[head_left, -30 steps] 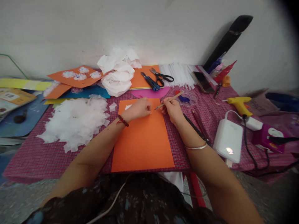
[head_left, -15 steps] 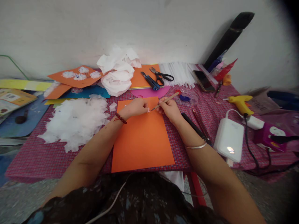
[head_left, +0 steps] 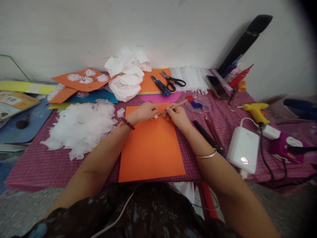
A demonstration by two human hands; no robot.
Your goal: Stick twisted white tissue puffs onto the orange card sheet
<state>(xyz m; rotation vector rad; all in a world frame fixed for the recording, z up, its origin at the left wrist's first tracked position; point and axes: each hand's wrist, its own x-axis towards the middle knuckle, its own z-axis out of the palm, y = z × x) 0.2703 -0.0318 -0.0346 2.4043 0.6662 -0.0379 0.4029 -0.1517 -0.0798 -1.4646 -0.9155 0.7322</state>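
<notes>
An orange paper sheet (head_left: 153,148) lies in front of me on the checked cloth. Over its upper part, my left hand (head_left: 145,111) is closed, fingertips pinched at a small crumpled piece of white paper (head_left: 156,116). My right hand (head_left: 178,116) grips a thin wooden paintbrush (head_left: 180,103), its dark tip pointing left at that piece. Whether tip and paper touch is too small to tell. Just beyond the right hand is a clear palette (head_left: 206,105) with blue and red paint. One loose white paper square (head_left: 121,112) lies left of the sheet.
A heap of white paper pieces (head_left: 81,127) lies left. Crumpled white paper (head_left: 125,82), a cutter (head_left: 160,86) and scissors (head_left: 173,81) are at the back. To the right are a phone (head_left: 217,86), a yellow glue gun (head_left: 256,110) and a white power bank (head_left: 244,148).
The white piece at my left fingertips has shifted slightly left, and the brush tip has moved a little left with it. Both hands stay over the sheet's upper part.
</notes>
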